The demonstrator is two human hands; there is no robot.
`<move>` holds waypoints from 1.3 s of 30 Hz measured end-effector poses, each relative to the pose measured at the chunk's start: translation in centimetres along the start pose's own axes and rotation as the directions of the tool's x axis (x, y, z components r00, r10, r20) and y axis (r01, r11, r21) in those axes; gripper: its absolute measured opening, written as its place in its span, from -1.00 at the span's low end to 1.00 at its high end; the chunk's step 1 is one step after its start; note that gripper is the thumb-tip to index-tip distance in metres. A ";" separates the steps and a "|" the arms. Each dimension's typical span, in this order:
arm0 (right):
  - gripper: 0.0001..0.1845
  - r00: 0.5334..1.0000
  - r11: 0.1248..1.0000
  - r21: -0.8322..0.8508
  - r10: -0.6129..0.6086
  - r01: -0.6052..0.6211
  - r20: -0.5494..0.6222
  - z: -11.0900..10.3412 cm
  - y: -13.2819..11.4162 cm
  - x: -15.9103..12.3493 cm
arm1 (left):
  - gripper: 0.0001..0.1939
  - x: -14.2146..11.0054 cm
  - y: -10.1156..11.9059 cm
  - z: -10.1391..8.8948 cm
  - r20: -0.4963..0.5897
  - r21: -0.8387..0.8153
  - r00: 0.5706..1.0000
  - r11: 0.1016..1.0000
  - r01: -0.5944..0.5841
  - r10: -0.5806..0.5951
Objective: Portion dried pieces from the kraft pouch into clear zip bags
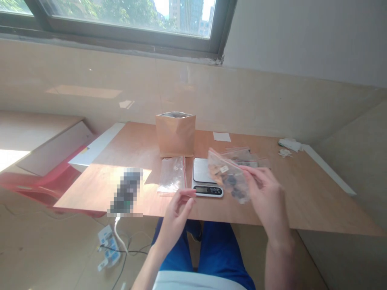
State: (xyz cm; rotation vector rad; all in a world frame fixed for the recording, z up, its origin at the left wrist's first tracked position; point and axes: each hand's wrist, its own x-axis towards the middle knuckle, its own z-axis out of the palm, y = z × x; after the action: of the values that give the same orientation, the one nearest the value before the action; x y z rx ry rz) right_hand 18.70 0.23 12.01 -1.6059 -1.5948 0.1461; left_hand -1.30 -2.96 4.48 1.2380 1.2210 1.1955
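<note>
A clear, red-edged bag [227, 175] — white tag [224, 169], dark pieces [232, 181] showing — is held tilted, partly hiding the right side of a white scale [204, 177].

I have the scale [201, 171] on the table [317, 201], held bag [225, 172] at its right, second bag [171, 175] just left, pouch [175, 139] far side, paper slip [221, 137] right of pouch.

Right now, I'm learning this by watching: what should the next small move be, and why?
Probably lower the held bag onto the scale: the right hand holds it raised, partly hiding the pan, while the left hand, holding nothing, is near the scale.
</note>
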 end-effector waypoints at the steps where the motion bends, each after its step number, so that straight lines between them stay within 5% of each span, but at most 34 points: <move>1: -0.72 0.999 0.998 0.067 -0.019 0.017 0.027 1.2 -0.6 -0.6 | -0.72 0.3 0.5 1.2 0.021 -0.100 1.000 0.995 0.000 0.002; 5: -0.73 0.993 0.961 0.271 -0.076 0.049 0.090 5.4 -2.4 -3.1 | -0.71 2.3 1.0 3.5 -0.043 -0.279 0.997 0.959 0.044 -0.058; 12: -0.71 0.972 0.875 0.484 -0.108 -0.005 0.207 8.7 -3.3 -6.3 | -0.80 4.4 -0.4 2.0 -0.219 -0.161 0.972 0.985 0.055 -0.090; 19: -0.79 0.890 0.592 0.701 0.064 -0.398 0.451 9.8 -2.1 -4.8 | -0.79 3.9 -1.2 1.4 -0.120 0.050 0.992 0.998 -0.040 0.046; 24: -0.79 0.864 0.485 0.727 0.139 -0.486 0.484 11.5 -1.3 -3.8 | -0.77 4.1 -1.4 1.5 -0.035 0.047 0.995 0.995 -0.090 0.092; 33: -0.77 0.865 0.520 0.701 0.182 -0.488 0.468 11.4 -1.9 -3.6 | -0.68 4.8 -1.5 1.8 -0.092 0.002 0.995 0.999 -0.034 0.034; 39: -0.78 0.899 0.690 0.611 0.137 -0.388 0.416 11.1 -1.6 -3.7 | -0.68 5.0 -1.1 1.9 -0.108 0.191 0.992 0.981 -0.039 0.060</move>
State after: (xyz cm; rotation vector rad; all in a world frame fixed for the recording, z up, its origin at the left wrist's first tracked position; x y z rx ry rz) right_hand 9.98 1.95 4.17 -1.2276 -1.2908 1.1065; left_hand 0.63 2.02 3.37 1.3617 1.4211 1.2222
